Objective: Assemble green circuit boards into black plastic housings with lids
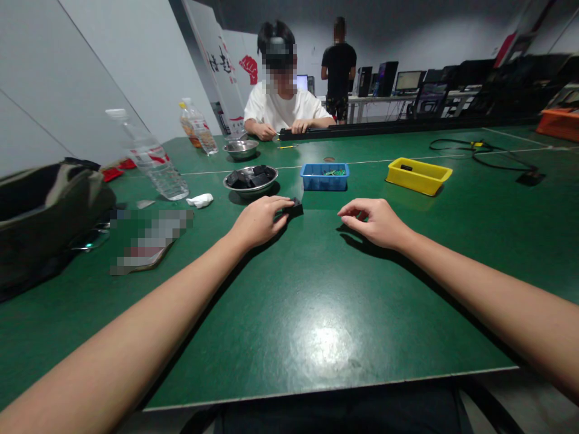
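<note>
My left hand [260,222] reaches over the table with its fingers and thumb closed on a small black plastic case [296,207], which sits low at the tabletop. To the right of it, my right hand [371,222] hovers just above the table, fingers loosely curled with a gap to the thumb and nothing visible between them. Beyond my left hand a metal bowl [251,191] holds several black plastic pieces [248,177]. A blue bin [324,181] with small green parts lies ahead, between my hands. Farther right, a yellow bin [417,179] contains a dark piece.
Water bottle [154,163], white tissue [199,201], blurred flat item [154,241] and a bag [45,217] lie left. Another metal bowl [241,150] stands farther back. Across the green table [289,325] a person [284,102] handles a long black bar. A black cable [488,158] lies right.
</note>
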A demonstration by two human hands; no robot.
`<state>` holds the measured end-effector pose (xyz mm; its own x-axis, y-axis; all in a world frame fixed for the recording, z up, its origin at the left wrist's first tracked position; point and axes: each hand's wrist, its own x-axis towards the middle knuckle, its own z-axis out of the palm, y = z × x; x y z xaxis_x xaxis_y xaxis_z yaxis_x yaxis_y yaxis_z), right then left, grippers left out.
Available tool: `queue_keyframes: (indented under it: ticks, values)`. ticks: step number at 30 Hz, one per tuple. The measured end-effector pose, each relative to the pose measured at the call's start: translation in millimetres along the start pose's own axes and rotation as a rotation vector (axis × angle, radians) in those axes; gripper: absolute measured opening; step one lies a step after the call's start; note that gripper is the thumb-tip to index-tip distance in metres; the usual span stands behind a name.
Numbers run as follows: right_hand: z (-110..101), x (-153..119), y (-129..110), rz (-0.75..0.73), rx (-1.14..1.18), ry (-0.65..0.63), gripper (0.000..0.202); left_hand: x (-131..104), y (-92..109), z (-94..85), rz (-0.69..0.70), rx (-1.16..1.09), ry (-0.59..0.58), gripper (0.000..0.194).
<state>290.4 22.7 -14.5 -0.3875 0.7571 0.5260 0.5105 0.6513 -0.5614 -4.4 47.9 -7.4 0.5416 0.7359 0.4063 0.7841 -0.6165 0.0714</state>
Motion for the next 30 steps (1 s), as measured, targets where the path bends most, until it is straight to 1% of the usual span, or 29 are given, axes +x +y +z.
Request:
queue_keyframes:
  ticks: [2,4,6,8,10,12,13,15,17,18,20,21,23,27,30]
  values:
    - [-0.1,0.1,1.5,0.017,-0.003,0.004,0.02,-0.5,-9.7,-2.1,-0.138,0.07,-0.056,0.051]
    - [-0.2,0.0,2.2,0.025,-0.009,0.0,0.02,-1.0,-15.7,-3.4,-0.233,0.099,-0.115,0.064]
    - [-0.3,-0.3,2.4,0.026,-0.013,-0.001,0.02,-1.4,-18.8,-3.1,-0.272,0.091,-0.153,0.07]
    - [-0.4,-0.5,2.3,0.024,-0.015,0.0,0.021,-1.6,-20.3,-1.5,-0.274,0.059,-0.159,0.071]
    - [-0.6,-0.6,2.0,0.026,-0.018,0.002,0.021,-1.8,-20.7,0.0,-0.275,0.01,-0.122,0.069]
    - [-0.8,-0.5,1.8,0.031,-0.021,0.005,0.021,-1.9,-20.7,0.1,-0.305,-0.061,-0.039,0.063]
    - [-1.0,-0.5,1.8,0.035,-0.022,0.006,0.021,-1.9,-21.1,-0.7,-0.343,-0.099,0.017,0.059]
    - [-1.4,-0.4,1.7,0.043,-0.026,0.006,0.022,-1.9,-23.5,-3.7,-0.466,-0.157,0.134,0.052]
    - [-1.7,-0.3,1.8,0.047,-0.033,0.003,0.021,-2.5,-29.3,-7.5,-0.619,-0.171,0.215,0.047]
    - [-1.9,-0.3,1.8,0.048,-0.036,0.002,0.021,-3.1,-33.6,-9.4,-0.684,-0.162,0.231,0.045]
    - [-1.9,-0.3,1.9,0.048,-0.042,0.002,0.021,-5.0,-43.6,-12.1,-0.757,-0.129,0.19,0.042]
    - [-1.8,-0.4,2.0,0.046,-0.043,0.002,0.021,-6.1,-48.7,-12.9,-0.764,-0.124,0.157,0.041]
    - [-1.5,-0.4,2.2,0.039,-0.042,0.003,0.022,-7.9,-57.3,-13.4,-0.751,-0.131,0.131,0.037]
    - [-0.7,-0.5,2.9,0.026,-0.033,-0.003,0.022,-9.3,-65.0,-11.8,-0.763,-0.113,0.176,0.025]
    - [-0.5,-0.6,3.0,0.025,-0.032,0.001,0.022,-9.6,-66.1,-10.2,-0.797,-0.093,0.222,0.024]
